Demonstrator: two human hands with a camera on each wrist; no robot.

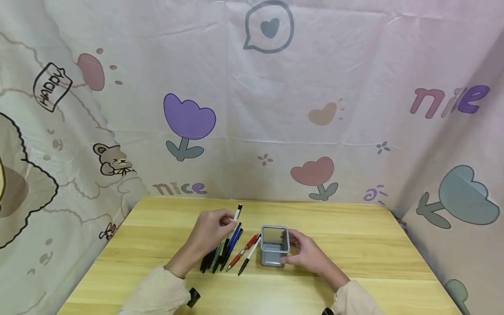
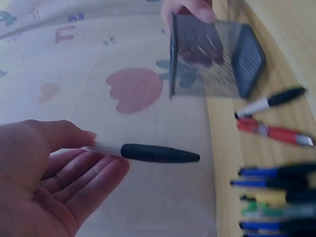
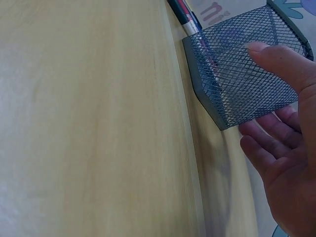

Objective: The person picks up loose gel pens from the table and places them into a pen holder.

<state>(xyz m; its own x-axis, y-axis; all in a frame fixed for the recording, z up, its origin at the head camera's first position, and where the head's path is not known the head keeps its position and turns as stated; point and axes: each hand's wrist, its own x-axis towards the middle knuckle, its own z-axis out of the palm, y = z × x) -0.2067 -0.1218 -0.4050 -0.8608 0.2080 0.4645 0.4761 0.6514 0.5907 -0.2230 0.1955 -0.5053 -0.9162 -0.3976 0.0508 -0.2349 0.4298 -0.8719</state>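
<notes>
Between thumb and fingers, my left hand (image 1: 212, 228) pinches a white ballpoint pen (image 2: 160, 153) with a black grip, raised above a bunch of pens. The right hand (image 1: 309, 251) holds a grey metal-mesh pen holder (image 1: 271, 260) by its side, thumb and fingers on different faces. This square holder stands upright on the table. In the head view no pens show inside it. Left of it lie another white-and-black pen (image 1: 250, 256) and a red pen (image 1: 242, 253). Beneath the left hand, several blue-and-black pens (image 1: 232, 246) lie side by side, partly hidden by that hand.
The light wooden table (image 1: 346, 227) meets a printed cloth backdrop (image 1: 252, 109) along its far edge. Cloth also hangs at both sides. Small black objects (image 1: 194, 297) sit at the wrists by the beige sleeves (image 1: 157, 293).
</notes>
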